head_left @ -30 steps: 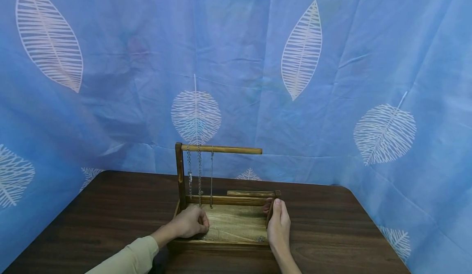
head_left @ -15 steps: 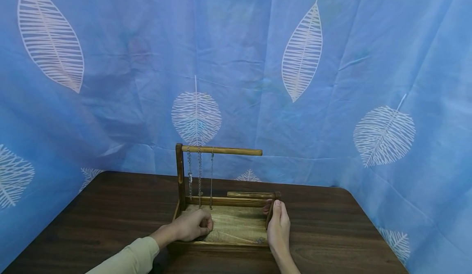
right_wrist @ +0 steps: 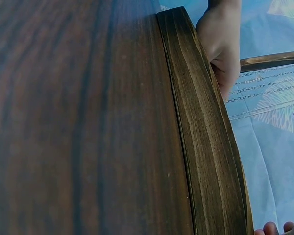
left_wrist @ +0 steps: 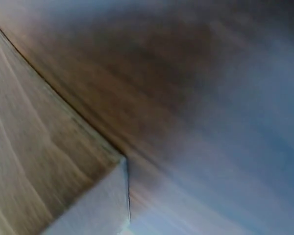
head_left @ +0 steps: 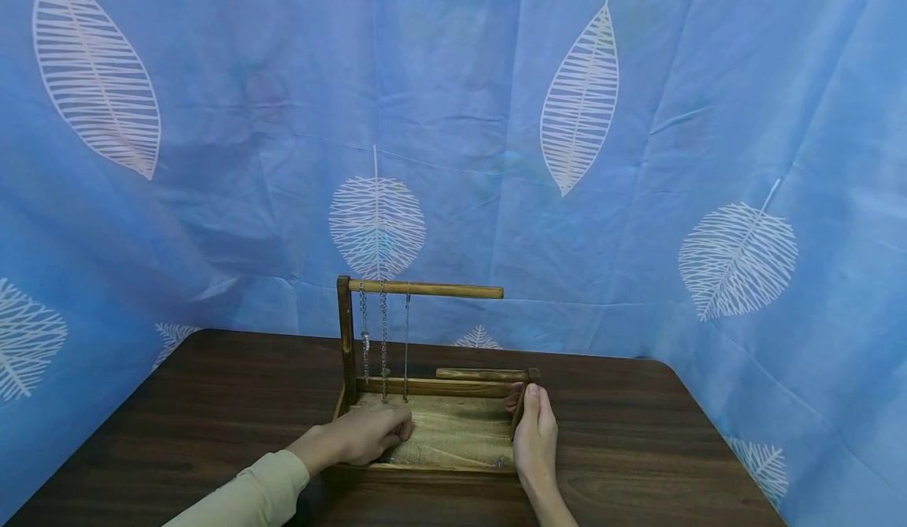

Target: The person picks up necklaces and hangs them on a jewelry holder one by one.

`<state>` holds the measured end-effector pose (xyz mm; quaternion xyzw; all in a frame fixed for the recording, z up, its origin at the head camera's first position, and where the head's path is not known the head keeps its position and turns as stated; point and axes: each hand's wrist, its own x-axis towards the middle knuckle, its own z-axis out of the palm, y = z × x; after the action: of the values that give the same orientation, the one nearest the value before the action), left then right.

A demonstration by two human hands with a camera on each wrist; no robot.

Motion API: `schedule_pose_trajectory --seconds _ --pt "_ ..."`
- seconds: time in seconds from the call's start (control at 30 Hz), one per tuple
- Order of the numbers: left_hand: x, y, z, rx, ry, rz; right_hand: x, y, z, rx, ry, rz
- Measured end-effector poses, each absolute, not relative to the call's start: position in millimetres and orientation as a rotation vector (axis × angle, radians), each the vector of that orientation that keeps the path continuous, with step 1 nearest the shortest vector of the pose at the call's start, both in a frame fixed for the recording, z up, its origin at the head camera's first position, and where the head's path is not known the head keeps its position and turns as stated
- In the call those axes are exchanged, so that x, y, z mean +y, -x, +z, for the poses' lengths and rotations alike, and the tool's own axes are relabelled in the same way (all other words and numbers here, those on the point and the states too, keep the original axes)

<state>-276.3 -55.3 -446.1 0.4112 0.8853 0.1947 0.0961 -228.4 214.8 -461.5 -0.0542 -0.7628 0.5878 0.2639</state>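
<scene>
A wooden jewelry stand [head_left: 453, 470] with a shallow tray base stands on the table. Three silver necklaces [head_left: 385, 346] hang from its upper bar [head_left: 439, 290], towards the left end. My left hand [head_left: 368, 432] is low over the left part of the tray, its fingers bent downwards. Something thin, like a fine chain, lies faintly by its fingertips; whether they pinch it is hidden. My right hand [head_left: 537, 432] grips the stand's short right post [head_left: 520, 410], thumb upward. In the right wrist view the left hand [right_wrist: 220, 51] reaches behind the tray's front wall [right_wrist: 206, 127].
A small silver clump [head_left: 500, 462], perhaps jewelry, lies at the tray's front right. The lower bar [head_left: 482, 373] juts leftward from the right post. The dark wood table [head_left: 638, 432] extends around the stand, with a blue leaf-patterned curtain [head_left: 468, 117] behind it.
My left hand has shifted slightly right within the tray, and its fingertips have turned more downward. My right hand keeps its grip on the post. The hanging necklaces stay put.
</scene>
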Motion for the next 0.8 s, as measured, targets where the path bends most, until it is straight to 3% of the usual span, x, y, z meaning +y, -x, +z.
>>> schedule_pose_trajectory --seconds 0.8 --pt "-84.7 277.1 -434.4 2.497 -1.372 0.564 216.3 226.3 -461.0 -2.085 0.127 1.625"
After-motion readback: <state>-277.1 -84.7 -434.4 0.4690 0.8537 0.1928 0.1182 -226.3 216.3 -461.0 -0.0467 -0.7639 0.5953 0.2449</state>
